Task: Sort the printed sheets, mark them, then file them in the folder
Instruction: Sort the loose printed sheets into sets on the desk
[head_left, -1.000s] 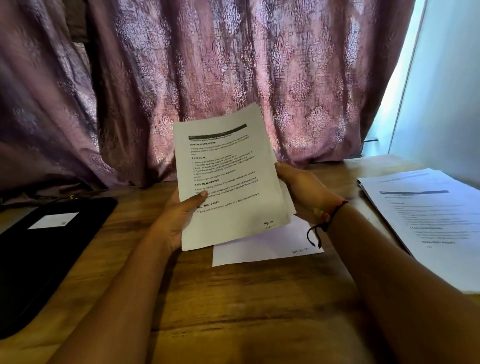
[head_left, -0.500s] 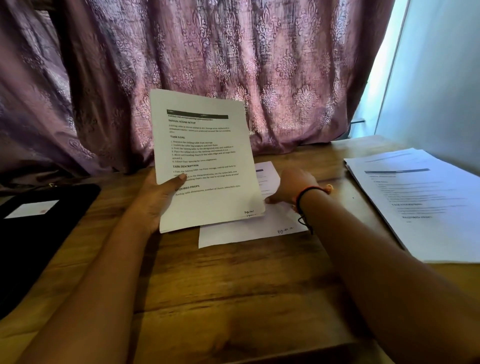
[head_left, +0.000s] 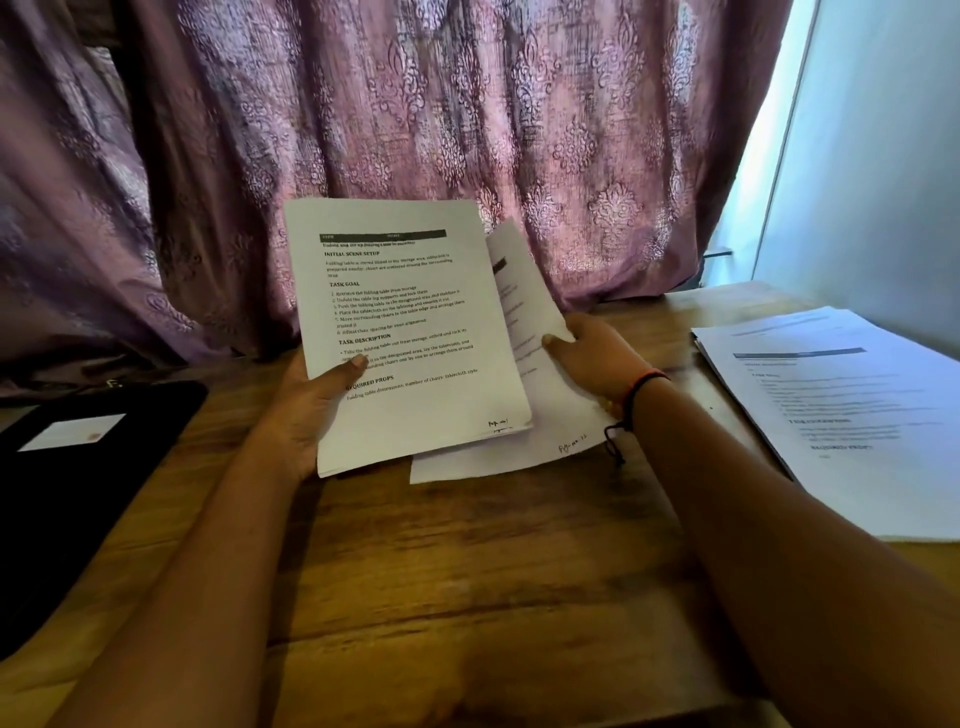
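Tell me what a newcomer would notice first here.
The printed sheets held upright at centre by the left hand catch the eye first, against the purple patterned curtain behind. Just right of them the right hand grips another sheet, its top edge raised. A black folder lies far left on the wooden table, a paper stack far right.

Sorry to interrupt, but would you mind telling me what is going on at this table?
A person is sorting papers at a brown wooden table. The left hand holds a thin bundle of white printed sheets upright, thumb on the front page. The right hand grips a single white printed sheet by its right edge, tilted up behind the bundle. A larger stack of white printed sheets lies to the right, and a flat black folder lies to the left.
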